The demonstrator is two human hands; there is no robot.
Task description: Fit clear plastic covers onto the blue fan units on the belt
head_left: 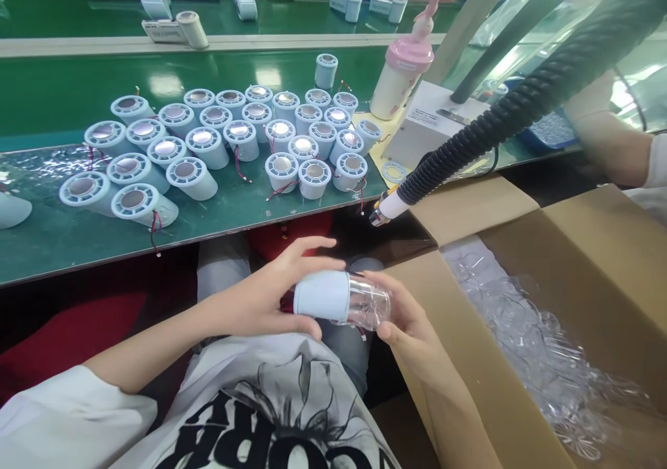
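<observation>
My left hand [265, 292] is wrapped round a pale blue cylinder part [322, 294], held sideways above my lap. My right hand [404, 313] grips a clear plastic cover [369, 303] that sits on the right end of that cylinder. Both hands are below the near edge of the green bench [62, 240]. On the bench stand several matching pale blue cylinders [219, 146] with shiny round tops and thin red wires.
An open cardboard box [599, 260] at my right holds several clear plastic covers [531, 344]. A black corrugated hose with a white nozzle [469, 149] hangs over the bench edge. A pink-capped bottle [404, 73] and a grey device [432, 125] stand behind. Another person's arm [615, 142] shows at right.
</observation>
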